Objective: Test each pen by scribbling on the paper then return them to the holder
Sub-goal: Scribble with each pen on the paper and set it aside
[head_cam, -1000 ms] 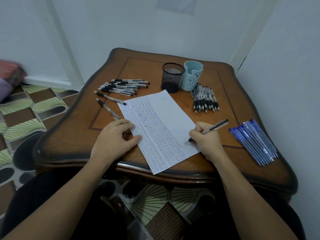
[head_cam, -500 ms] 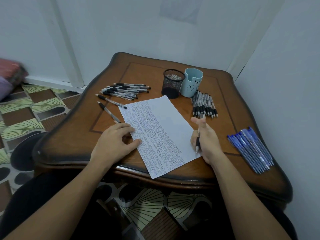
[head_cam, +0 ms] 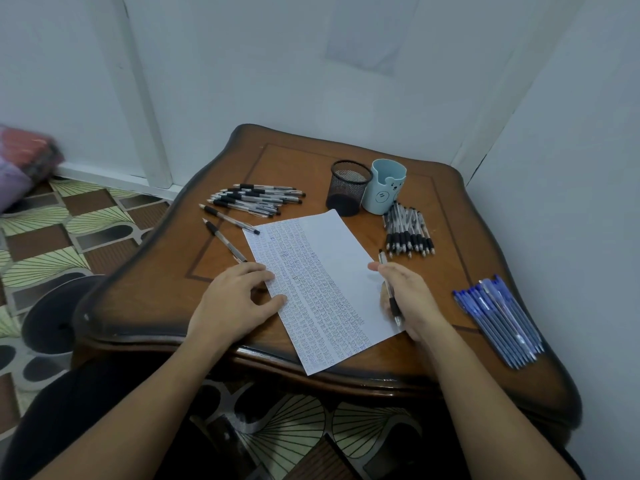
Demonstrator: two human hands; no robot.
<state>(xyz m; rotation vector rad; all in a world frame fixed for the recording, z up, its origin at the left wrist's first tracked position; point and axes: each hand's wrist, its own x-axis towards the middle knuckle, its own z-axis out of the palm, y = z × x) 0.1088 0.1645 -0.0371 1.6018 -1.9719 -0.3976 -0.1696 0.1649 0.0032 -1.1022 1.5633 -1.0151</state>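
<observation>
Your left hand [head_cam: 235,299] lies flat on the left edge of the paper [head_cam: 322,268], fingers straight and a little spread, pressing the sheet to the table [head_cam: 311,161]. Your right hand [head_cam: 412,299] sits at the sheet's right edge, fingers curled round a black-grip pen [head_cam: 389,289] whose tip points toward you, with the thumb stretched out over the paper. The mesh holder [head_cam: 348,187] and blue cup [head_cam: 386,187] stand at the far side, with a row of black pens [head_cam: 408,233] just right of them, and blue pens [head_cam: 502,320] at near right.
</observation>
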